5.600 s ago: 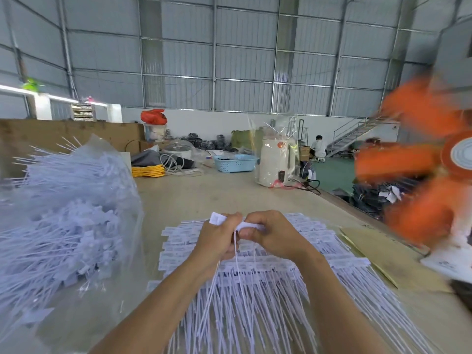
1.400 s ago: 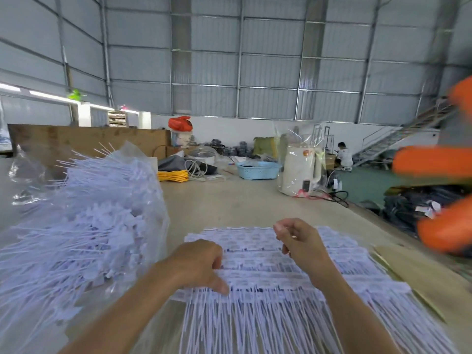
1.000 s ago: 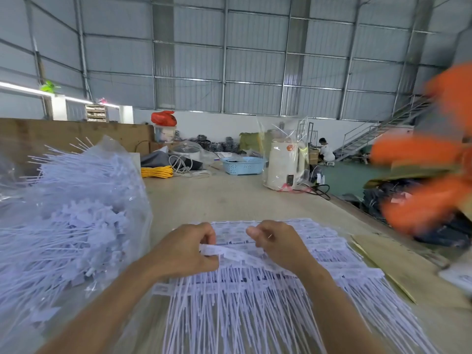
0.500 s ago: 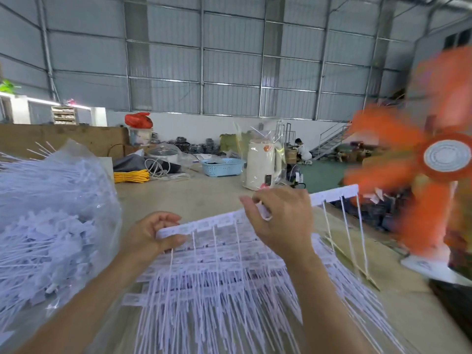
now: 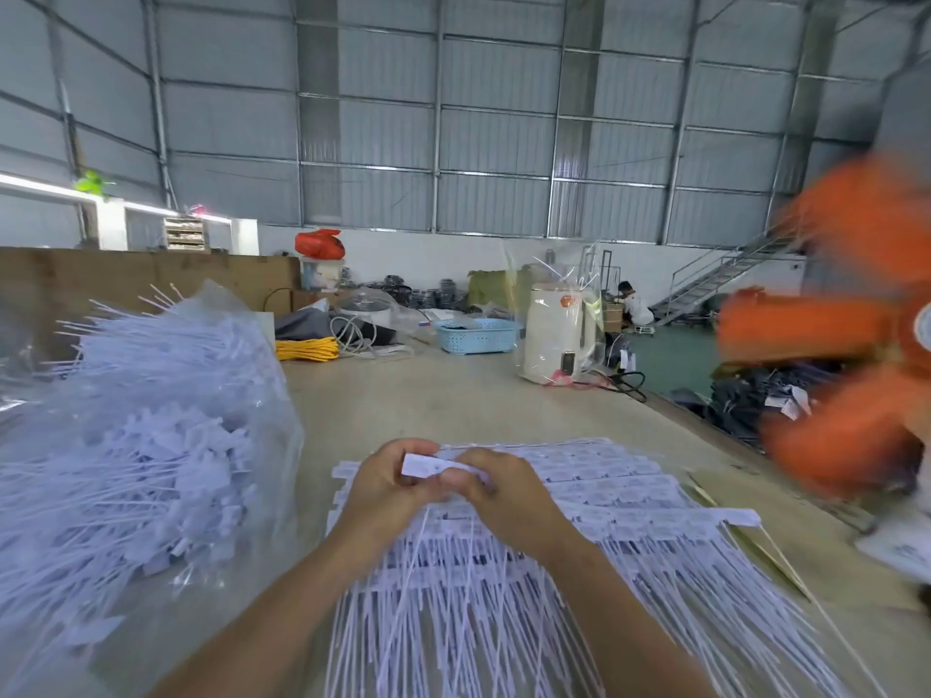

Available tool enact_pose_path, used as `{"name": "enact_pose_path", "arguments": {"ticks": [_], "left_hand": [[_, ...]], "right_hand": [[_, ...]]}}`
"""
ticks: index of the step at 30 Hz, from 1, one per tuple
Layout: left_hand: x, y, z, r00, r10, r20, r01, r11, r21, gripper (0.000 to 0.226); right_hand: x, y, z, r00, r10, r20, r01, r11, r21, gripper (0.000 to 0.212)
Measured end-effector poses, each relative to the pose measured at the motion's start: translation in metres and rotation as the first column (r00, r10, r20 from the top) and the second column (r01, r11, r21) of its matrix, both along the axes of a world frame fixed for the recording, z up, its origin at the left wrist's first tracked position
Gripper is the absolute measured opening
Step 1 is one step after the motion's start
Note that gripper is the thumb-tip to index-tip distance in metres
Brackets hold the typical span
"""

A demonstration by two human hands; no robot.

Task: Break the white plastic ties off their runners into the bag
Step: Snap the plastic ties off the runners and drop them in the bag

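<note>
A stack of white plastic ties on runners [image 5: 604,501] lies spread on the table in front of me. My left hand [image 5: 390,488] and my right hand [image 5: 496,488] are close together just above the stack, both gripping a bunched strip of white ties [image 5: 425,465]. Thin tails of that strip hang down between my wrists. At the left stands a clear plastic bag [image 5: 151,445] stuffed with loose white ties, its opening out of view.
An orange fan [image 5: 846,375] spins at the table's right edge. Further back on the table [image 5: 453,395] stand a white appliance [image 5: 554,335], a blue basket [image 5: 476,335], yellow cable and clutter. A person sits far off by the stairs.
Half a second ago my hands held one runner strip stretched wide above the stack. Now they have come together and the strip is bunched between them.
</note>
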State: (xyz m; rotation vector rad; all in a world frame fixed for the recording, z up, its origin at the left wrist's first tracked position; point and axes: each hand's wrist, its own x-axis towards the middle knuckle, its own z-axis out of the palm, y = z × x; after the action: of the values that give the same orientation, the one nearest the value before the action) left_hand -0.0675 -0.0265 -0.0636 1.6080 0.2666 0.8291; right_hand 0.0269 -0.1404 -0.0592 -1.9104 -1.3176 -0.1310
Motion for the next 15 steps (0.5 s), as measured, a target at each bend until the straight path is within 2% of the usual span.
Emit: {"name": "enact_pose_path", "arguments": {"ticks": [2, 3, 5, 7, 10, 15], "left_hand": [[-0.001, -0.004, 0.0, 0.999, -0.049, 0.002, 0.049, 0.981, -0.19, 0.007], [0.0, -0.006, 0.0, 0.999, -0.047, -0.007, 0.044, 0.976, -0.212, 0.01], [0.002, -0.007, -0.002, 0.995, -0.008, -0.101, -0.001, 0.996, -0.091, 0.032], [0.001, -0.009, -0.001, 0.99, 0.019, -0.136, -0.018, 1.0, 0.009, 0.04], [-0.001, -0.009, 0.001, 0.993, 0.027, -0.113, -0.024, 0.999, 0.021, 0.04], [-0.004, -0.009, 0.002, 0.976, 0.079, -0.203, -0.062, 0.994, 0.089, 0.057]], "right_hand": [[0.001, 0.001, -0.001, 1.0, -0.02, -0.009, 0.02, 0.999, 0.051, 0.014], [0.001, 0.002, -0.002, 1.0, -0.026, -0.001, 0.026, 0.998, 0.065, 0.014], [0.002, 0.005, -0.006, 0.999, -0.041, 0.027, 0.039, 0.996, 0.075, 0.015], [0.002, 0.007, -0.007, 0.999, -0.034, 0.019, 0.032, 0.997, 0.067, 0.017], [0.002, 0.008, -0.006, 0.997, 0.046, -0.067, -0.043, 0.998, 0.034, 0.021], [0.0, 0.01, -0.004, 0.988, 0.126, -0.084, -0.134, 0.986, -0.097, 0.023]]}}
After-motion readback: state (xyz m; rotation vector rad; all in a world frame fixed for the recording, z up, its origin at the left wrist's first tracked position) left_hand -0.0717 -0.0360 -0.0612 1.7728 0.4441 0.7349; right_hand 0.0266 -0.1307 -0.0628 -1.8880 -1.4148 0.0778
